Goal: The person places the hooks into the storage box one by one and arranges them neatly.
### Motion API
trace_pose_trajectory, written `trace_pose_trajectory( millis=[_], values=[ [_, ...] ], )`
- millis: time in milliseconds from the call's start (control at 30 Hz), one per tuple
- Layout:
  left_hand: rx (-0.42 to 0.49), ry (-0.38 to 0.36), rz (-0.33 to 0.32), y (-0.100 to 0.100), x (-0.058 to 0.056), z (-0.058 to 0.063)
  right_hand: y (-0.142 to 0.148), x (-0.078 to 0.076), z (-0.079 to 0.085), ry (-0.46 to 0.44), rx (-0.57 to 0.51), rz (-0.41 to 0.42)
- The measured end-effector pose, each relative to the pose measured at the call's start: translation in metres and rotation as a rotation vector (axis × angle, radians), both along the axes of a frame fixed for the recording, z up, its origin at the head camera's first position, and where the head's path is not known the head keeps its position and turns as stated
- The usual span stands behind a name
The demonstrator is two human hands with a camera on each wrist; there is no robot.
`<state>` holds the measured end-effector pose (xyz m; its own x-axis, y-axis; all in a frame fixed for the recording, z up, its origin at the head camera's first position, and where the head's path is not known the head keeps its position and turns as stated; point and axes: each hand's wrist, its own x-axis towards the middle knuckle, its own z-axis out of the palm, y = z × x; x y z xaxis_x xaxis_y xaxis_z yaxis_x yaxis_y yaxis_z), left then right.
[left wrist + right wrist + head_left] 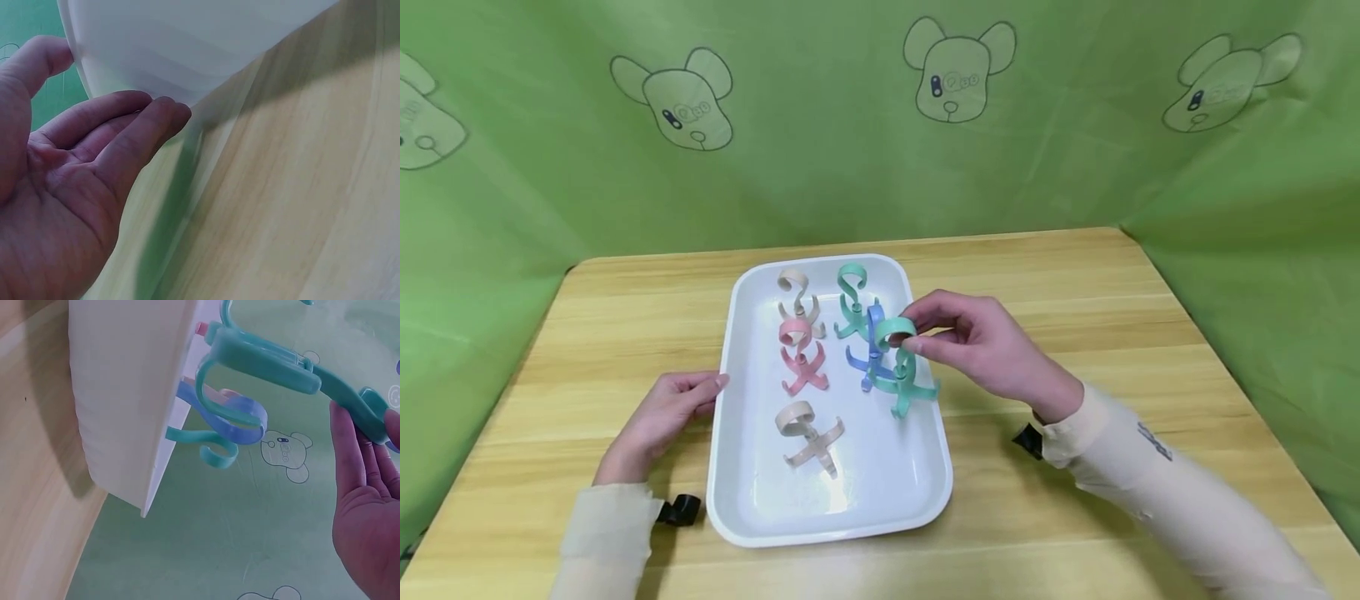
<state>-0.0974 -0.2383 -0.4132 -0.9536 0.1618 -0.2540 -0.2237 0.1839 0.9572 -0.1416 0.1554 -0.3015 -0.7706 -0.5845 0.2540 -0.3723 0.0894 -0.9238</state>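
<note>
My right hand (988,342) pinches the curled top of a green four-pronged hanger hook (906,387) between thumb and fingers. In the right wrist view this hook (269,365) is held up above the tray's edge, its prongs spread. Over the left rim of the white tray (724,433), my left hand (670,408) has its thumb on the rim and fingers against the outer wall, as the left wrist view shows. Inside the tray stand a blue hook (875,333), partly behind the held one, another green hook (853,312), a pink hook (805,367) and two beige hooks, one far back (800,308), one nearer (812,442).
The tray sits on a wooden table (1075,300). A green cloth (820,167) with mouse-head drawings hangs behind and at both sides. Black wrist-camera parts (681,510) show beside the sleeves.
</note>
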Motion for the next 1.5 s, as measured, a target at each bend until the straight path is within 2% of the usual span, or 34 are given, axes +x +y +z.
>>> trace_pose_trajectory(
  millis=[200,700,1033,1500],
  values=[
    [-0.019,-0.015,0.015,-0.003,0.004,0.001,-0.006,0.0,-0.005,-0.022,0.043,0.037],
    [-0.015,-0.02,0.019,-0.003,0.002,0.002,-0.012,0.003,-0.018,-0.046,0.129,0.116],
    [0.009,-0.012,0.009,-0.002,-0.002,-0.001,-0.013,0.004,-0.023,-0.08,0.182,0.141],
    [0.014,-0.02,-0.002,0.0,-0.002,0.003,-0.013,0.002,-0.037,-0.169,0.217,0.153]
  ],
)
